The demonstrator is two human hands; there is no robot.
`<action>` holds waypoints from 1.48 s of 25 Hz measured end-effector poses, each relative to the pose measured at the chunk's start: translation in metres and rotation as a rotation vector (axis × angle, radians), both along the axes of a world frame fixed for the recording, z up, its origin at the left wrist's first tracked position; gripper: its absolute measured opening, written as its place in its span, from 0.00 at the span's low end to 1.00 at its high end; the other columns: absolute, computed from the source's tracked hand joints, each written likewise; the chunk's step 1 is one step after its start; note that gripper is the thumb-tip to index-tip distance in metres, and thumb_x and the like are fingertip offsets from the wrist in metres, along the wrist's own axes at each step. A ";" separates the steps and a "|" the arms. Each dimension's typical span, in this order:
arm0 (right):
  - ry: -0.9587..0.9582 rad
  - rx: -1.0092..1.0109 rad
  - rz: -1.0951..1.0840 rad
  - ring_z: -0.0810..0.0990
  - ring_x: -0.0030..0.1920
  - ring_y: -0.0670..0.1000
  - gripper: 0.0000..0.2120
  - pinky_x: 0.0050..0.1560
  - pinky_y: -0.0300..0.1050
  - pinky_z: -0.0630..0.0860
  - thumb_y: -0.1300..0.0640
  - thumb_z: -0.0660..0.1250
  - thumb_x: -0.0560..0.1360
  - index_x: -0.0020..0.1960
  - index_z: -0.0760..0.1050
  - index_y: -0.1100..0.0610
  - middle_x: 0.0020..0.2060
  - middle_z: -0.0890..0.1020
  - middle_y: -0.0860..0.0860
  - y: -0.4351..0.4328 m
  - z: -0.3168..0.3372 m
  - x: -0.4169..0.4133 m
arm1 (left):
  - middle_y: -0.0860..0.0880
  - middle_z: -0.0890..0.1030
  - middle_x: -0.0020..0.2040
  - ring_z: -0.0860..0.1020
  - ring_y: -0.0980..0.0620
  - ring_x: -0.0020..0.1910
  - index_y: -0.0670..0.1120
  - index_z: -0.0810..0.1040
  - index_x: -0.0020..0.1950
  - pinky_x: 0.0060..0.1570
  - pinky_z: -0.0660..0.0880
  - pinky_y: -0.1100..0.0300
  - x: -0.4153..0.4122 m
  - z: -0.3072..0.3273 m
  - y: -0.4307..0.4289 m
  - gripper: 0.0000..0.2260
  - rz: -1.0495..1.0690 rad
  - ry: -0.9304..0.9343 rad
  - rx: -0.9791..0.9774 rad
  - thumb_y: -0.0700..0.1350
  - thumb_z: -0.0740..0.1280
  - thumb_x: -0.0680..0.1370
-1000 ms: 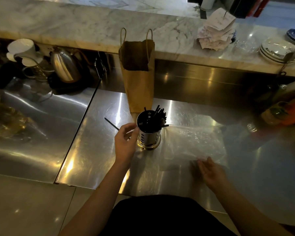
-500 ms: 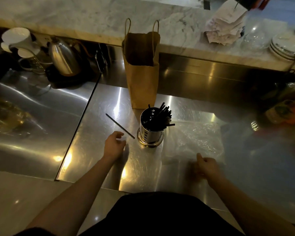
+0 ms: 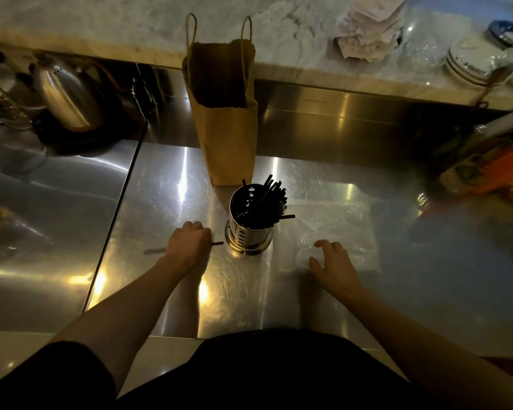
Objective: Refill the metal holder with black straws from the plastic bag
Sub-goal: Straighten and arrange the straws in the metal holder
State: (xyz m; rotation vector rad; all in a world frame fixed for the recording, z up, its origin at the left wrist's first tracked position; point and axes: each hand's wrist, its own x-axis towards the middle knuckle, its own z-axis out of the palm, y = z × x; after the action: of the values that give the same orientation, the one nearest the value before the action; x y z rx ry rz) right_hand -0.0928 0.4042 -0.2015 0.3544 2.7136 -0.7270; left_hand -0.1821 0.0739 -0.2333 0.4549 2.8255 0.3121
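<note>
Your left hand (image 3: 187, 242) is curled over a loose black straw (image 3: 216, 243) lying flat on the steel tabletop (image 3: 166, 184), just left of the metal holder (image 3: 248, 229); the fingers look closed around it, though the dim light and blur leave it unclear whether it is truly pinched or only pressed down; one end pokes out toward the holder's base. Your right hand (image 3: 335, 266) rests spread and empty on the clear plastic bag (image 3: 332, 232), which lies flat just right of the holder and seems to hold no straws. The holder stands upright in front of the brown paper bag (image 3: 224, 113), with a bundle of straws (image 3: 271, 199) leaning to its right side. To do this step well, roll the loose straw up with your fingertips; tip it upright; drop it end-first into the open left side; keep your right hand steady on the bag.
</note>
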 end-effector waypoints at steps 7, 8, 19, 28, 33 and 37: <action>-0.173 0.005 0.069 0.69 0.67 0.62 0.24 0.65 0.54 0.68 0.52 0.63 0.78 0.72 0.65 0.55 0.68 0.69 0.60 -0.001 -0.014 -0.003 | 0.49 0.78 0.43 0.78 0.46 0.43 0.46 0.74 0.49 0.39 0.68 0.55 0.016 0.011 0.002 0.04 0.115 -0.019 0.267 0.46 0.64 0.80; -0.179 0.015 0.092 0.69 0.66 0.62 0.24 0.65 0.54 0.69 0.52 0.63 0.78 0.72 0.66 0.55 0.67 0.69 0.61 -0.002 -0.017 -0.003 | 0.49 0.78 0.43 0.78 0.46 0.41 0.47 0.74 0.49 0.39 0.70 0.54 0.017 0.019 0.000 0.02 0.184 -0.005 0.380 0.44 0.64 0.80; -0.140 0.048 0.188 0.68 0.64 0.62 0.17 0.60 0.53 0.72 0.55 0.61 0.78 0.66 0.70 0.55 0.66 0.66 0.61 0.001 -0.019 -0.003 | 0.56 0.81 0.48 0.80 0.55 0.50 0.50 0.79 0.56 0.53 0.78 0.60 0.020 0.171 0.026 0.07 0.443 0.432 0.970 0.42 0.69 0.79; -0.171 0.087 0.279 0.64 0.67 0.61 0.24 0.63 0.57 0.72 0.55 0.60 0.77 0.73 0.63 0.54 0.68 0.63 0.59 0.006 -0.020 0.000 | 0.41 0.82 0.51 0.82 0.46 0.52 0.45 0.65 0.70 0.54 0.80 0.51 0.010 0.221 0.066 0.21 0.314 0.641 1.188 0.36 0.67 0.79; -0.186 0.109 0.298 0.63 0.67 0.61 0.23 0.64 0.56 0.70 0.54 0.59 0.79 0.73 0.61 0.55 0.68 0.62 0.60 0.005 -0.021 -0.001 | 0.46 0.83 0.52 0.83 0.56 0.50 0.44 0.73 0.65 0.52 0.80 0.62 0.009 0.191 0.073 0.17 0.427 0.432 1.104 0.39 0.70 0.78; -0.158 0.095 0.269 0.66 0.64 0.60 0.18 0.61 0.54 0.71 0.54 0.57 0.80 0.69 0.66 0.55 0.66 0.65 0.59 0.005 -0.020 -0.003 | 0.47 0.83 0.52 0.84 0.54 0.51 0.48 0.75 0.63 0.53 0.81 0.56 0.009 0.161 0.075 0.14 0.408 0.272 1.025 0.39 0.70 0.78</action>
State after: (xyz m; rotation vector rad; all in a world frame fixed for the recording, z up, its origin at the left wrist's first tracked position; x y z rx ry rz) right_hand -0.0962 0.4089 -0.2211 0.0608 2.5822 -0.4762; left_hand -0.1733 0.1493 -0.0723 0.0732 2.7607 1.9240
